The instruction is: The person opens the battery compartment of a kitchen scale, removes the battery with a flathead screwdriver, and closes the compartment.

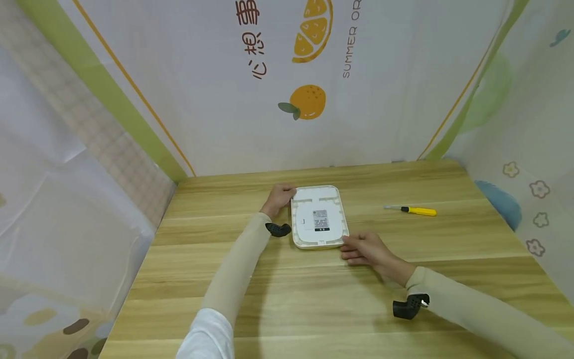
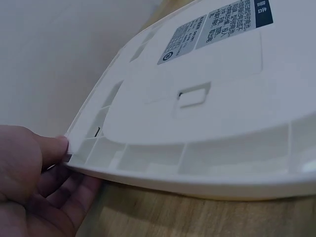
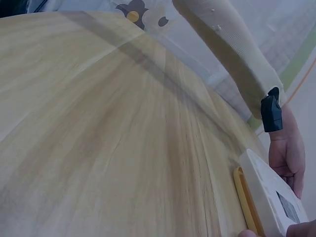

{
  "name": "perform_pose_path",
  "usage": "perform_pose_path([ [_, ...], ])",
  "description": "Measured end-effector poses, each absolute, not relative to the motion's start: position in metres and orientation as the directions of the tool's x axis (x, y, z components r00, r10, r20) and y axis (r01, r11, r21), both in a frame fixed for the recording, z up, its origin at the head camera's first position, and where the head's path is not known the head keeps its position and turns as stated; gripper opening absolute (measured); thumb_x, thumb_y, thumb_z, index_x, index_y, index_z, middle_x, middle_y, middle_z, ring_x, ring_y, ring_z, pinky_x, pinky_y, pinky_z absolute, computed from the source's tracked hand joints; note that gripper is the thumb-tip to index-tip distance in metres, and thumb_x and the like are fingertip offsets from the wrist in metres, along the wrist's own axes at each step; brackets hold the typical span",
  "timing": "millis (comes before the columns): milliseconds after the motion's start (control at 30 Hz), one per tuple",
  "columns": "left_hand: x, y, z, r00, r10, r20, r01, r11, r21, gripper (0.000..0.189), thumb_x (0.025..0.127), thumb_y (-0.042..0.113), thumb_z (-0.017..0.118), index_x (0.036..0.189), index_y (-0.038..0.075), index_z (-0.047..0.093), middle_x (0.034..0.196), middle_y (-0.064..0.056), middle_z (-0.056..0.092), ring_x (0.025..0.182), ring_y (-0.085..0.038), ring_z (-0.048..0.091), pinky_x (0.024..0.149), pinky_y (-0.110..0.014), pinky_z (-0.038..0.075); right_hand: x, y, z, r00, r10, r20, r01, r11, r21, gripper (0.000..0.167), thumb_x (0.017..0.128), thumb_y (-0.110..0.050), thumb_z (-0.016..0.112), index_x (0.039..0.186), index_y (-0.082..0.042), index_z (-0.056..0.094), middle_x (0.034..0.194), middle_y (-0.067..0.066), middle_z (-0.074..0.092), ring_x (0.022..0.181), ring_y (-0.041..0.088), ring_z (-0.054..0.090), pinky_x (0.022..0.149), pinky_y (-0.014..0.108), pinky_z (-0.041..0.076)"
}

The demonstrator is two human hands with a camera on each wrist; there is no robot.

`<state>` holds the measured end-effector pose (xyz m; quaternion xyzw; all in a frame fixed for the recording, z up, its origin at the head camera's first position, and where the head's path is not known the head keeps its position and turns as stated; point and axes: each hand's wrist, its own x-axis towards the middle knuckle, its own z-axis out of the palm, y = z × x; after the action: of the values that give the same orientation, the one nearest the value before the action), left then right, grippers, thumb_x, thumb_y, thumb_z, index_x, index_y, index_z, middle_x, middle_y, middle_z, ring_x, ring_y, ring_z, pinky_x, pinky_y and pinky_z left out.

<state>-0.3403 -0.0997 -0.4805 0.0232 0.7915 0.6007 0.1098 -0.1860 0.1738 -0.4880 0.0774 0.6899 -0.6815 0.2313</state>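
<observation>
A white plastic rounded-rectangular device lies underside up, with a printed label and a ribbed rim. In the right wrist view a yellow-orange part shows beneath its white shell. My left hand pinches the far left corner; in the left wrist view its thumb is on the rim and its other fingers curl below. At the near right corner my right hand grips the edge, thumb above and fingers below. Only its fingertips appear in the right wrist view.
To the right on the wooden table lies a screwdriver with a yellow and black handle, its shaft pointing left. Printed curtains hang behind the table and along both sides.
</observation>
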Motion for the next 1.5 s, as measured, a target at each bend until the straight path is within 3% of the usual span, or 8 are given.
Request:
perform_pose_path([
  [167,-0.338,-0.101,-0.482,-0.979,0.157,-0.132,-0.080,0.299,0.951,0.034,0.106,0.015,0.058,0.137,0.000,0.064,0.126,-0.017,0.066,0.094,-0.017,0.061,0.077,-0.026,0.055,-0.188,0.172,-0.489,-0.875,-0.194,-0.443,0.446,0.026,-0.894,0.033,0.105,-0.018,0.061,0.119,0.011,0.056,0.093,0.009,0.076,0.079,0.012,0.074,0.070,0.025,0.064],
  [300,-0.336,-0.102,-0.481,-0.984,0.126,-0.124,-0.084,0.281,0.956,0.032,0.105,0.015,0.061,0.132,-0.001,0.067,0.130,-0.020,0.066,0.100,-0.021,0.063,0.079,-0.026,0.057,-0.190,0.173,-0.488,-0.872,-0.187,-0.452,0.464,-0.028,-0.885,0.031,0.104,-0.015,0.062,0.119,0.012,0.057,0.090,0.009,0.076,0.078,0.011,0.074,0.071,0.022,0.063],
  [567,-0.331,-0.107,-0.483,-0.989,0.063,-0.131,-0.112,0.245,0.963,0.029,0.102,0.013,0.066,0.126,-0.001,0.071,0.129,-0.020,0.068,0.093,-0.017,0.066,0.076,-0.023,0.059,-0.196,0.183,-0.486,-0.886,-0.154,-0.436,0.454,-0.102,-0.885,0.030,0.101,-0.014,0.067,0.117,0.011,0.065,0.086,0.006,0.076,0.078,0.011,0.074,0.072,0.020,0.062],
  [867,-0.312,-0.121,-0.483,-0.994,-0.046,-0.103,-0.108,0.122,0.987,0.028,0.098,0.011,0.071,0.123,-0.002,0.073,0.121,-0.021,0.071,0.084,-0.013,0.069,0.082,-0.030,0.063,-0.220,0.193,-0.475,-0.905,-0.102,-0.414,0.422,-0.073,-0.904,0.024,0.099,-0.015,0.070,0.113,0.005,0.068,0.082,0.003,0.075,0.074,0.010,0.073,0.073,0.022,0.063],
  [1067,-0.292,-0.124,-0.482,-0.984,-0.116,-0.135,-0.139,0.031,0.990,0.025,0.095,0.009,0.074,0.115,-0.005,0.074,0.115,-0.021,0.073,0.087,-0.016,0.074,0.084,-0.030,0.063,-0.247,0.203,-0.468,-0.901,-0.025,-0.434,0.434,-0.023,-0.900,0.018,0.094,-0.017,0.076,0.104,-0.002,0.071,0.076,0.001,0.074,0.070,0.009,0.073,0.070,0.023,0.063],
  [1233,-0.276,-0.124,-0.482,-0.972,-0.163,-0.167,-0.158,-0.067,0.985,0.024,0.093,0.007,0.075,0.113,-0.006,0.074,0.113,-0.020,0.073,0.086,-0.014,0.074,0.083,-0.026,0.063,-0.274,0.206,-0.461,-0.899,-0.022,-0.438,0.436,0.055,-0.898,0.022,0.093,-0.017,0.076,0.106,-0.001,0.066,0.072,-0.002,0.073,0.064,0.006,0.071,0.066,0.021,0.062],
  [1500,-0.248,-0.119,-0.485,-0.948,-0.214,-0.236,-0.193,-0.202,0.960,0.022,0.093,0.000,0.073,0.112,-0.011,0.067,0.105,-0.021,0.073,0.080,-0.014,0.073,0.080,-0.025,0.063,-0.312,0.203,-0.459,-0.882,-0.084,-0.463,0.442,0.191,-0.876,0.025,0.099,-0.019,0.069,0.114,0.001,0.064,0.076,-0.005,0.067,0.068,0.005,0.063,0.068,0.018,0.059],
])
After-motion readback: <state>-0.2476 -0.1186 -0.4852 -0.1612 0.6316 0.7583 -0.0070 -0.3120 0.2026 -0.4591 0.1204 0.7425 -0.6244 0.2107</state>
